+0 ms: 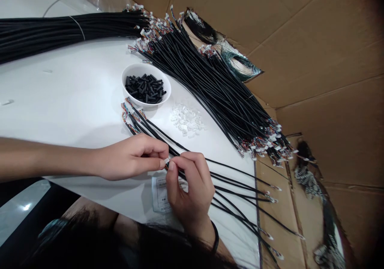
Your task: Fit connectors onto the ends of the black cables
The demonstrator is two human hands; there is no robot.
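Note:
Thumb and forefinger of my left hand [135,157] pinch a small white connector [167,161]. My right hand [192,185], with a black band at its wrist, is closed just beside it, fingertips at the coloured wires [167,167] behind the connector. What exactly the right fingers grip is partly hidden. Several loose black cables [231,165] run under and beyond both hands, their coloured wire ends [129,117] and white connectors lying at the upper left. Under the right hand lies a printed clear packet [159,195].
A white bowl [123,81] holds short black tubes [147,89]. Near it lies a pile of small white pieces [187,120]. A thick bundle of black cables [207,85] stretches along the back, and another bundle [60,33] lies left. Brown cardboard [315,53] borders the white table [75,77].

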